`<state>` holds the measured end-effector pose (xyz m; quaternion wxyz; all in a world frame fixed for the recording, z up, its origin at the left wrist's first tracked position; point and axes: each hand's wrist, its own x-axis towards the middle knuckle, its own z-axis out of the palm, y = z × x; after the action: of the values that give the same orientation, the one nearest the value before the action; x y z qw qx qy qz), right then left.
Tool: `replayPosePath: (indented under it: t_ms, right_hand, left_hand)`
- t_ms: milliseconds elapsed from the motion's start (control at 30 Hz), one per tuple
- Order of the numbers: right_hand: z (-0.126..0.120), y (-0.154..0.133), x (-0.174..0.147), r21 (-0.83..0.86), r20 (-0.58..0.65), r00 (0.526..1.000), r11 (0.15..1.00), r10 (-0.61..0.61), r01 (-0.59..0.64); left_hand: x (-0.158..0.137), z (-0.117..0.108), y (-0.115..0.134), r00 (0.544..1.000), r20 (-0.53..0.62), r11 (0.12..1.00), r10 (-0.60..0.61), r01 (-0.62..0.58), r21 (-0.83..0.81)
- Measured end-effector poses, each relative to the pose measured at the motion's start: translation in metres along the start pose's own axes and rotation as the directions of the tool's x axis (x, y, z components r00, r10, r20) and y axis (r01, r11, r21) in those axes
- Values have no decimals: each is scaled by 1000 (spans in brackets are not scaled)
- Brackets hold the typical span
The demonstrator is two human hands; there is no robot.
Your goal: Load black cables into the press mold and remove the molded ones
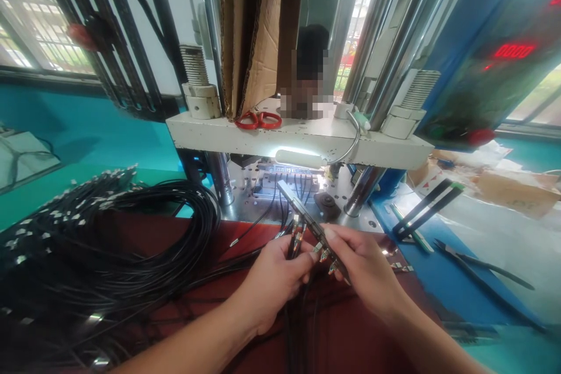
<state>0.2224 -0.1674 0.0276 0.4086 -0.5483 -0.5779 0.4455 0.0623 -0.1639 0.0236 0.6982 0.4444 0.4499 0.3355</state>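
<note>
My left hand (278,272) is closed around several black cables with metal plug ends (297,238), held above the dark red work surface (350,336). In my right hand (366,263) is a long narrow metal bar (312,223), gripped near its lower end and tilted up to the left. More plug ends (325,255) sit along the bar's lower edge, between the two hands. Whether they are seated in the bar I cannot tell. Some of my fingertips are hidden behind the bar and cables.
A large heap of black cables (175,245) lies at left. Ahead stands a press with a pale plate (245,137), a lit lamp (300,158) and metal columns. Red-handled scissors (258,120) rest on the plate. Nippers (464,258) lie at right on a blue surface.
</note>
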Motion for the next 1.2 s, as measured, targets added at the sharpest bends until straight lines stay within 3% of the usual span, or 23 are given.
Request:
replayPosePath:
  t_ms: [367,533,700,900,1033,1200]
  right_hand:
    - [2,1,-1,-103,-9,1000,994,-22,21]
    - [7,1,-3,-159,-29,996,984,-89,83]
    - [-1,-3,0,-13,11,1000,1000,5,-5]
    - [-13,-7,3,178,-25,994,979,106,-100]
    - [-12,-8,3,181,-25,994,979,103,-97]
    - [-10,-14,1,123,21,998,991,55,-57]
  left_hand:
    - [2,-3,-1,1000,9,1000,29,-29,-1]
    - [3,-3,-5,1000,8,999,30,-29,-15]
    - [2,-7,1,991,87,994,99,-94,-63]
    - [5,-15,8,993,25,962,112,-102,-251]
    - [7,-18,6,995,26,925,101,-84,-370]
    - [6,-14,6,993,22,956,112,-102,-275]
